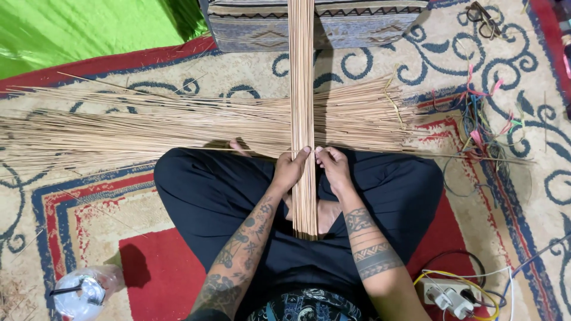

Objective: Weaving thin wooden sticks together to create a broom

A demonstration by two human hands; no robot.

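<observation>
I sit cross-legged in black trousers on a patterned rug [89,208]. My left hand [289,169] grips a flat row of thin tan sticks [302,77] that runs straight away from me, its near ends resting on my lap. My right hand [333,166] pinches the right edge of the same row, just beside the left hand. Under this row, a wide loose pile of the same sticks [148,128] lies crosswise on the rug, from the left edge to right of centre.
A patterned cushion [357,24] lies at the top, green cloth [71,24] at top left. Coloured strings and wires [485,128] tangle at the right. A power strip with plugs [450,294] sits at bottom right, a plastic water bottle [80,294] at bottom left.
</observation>
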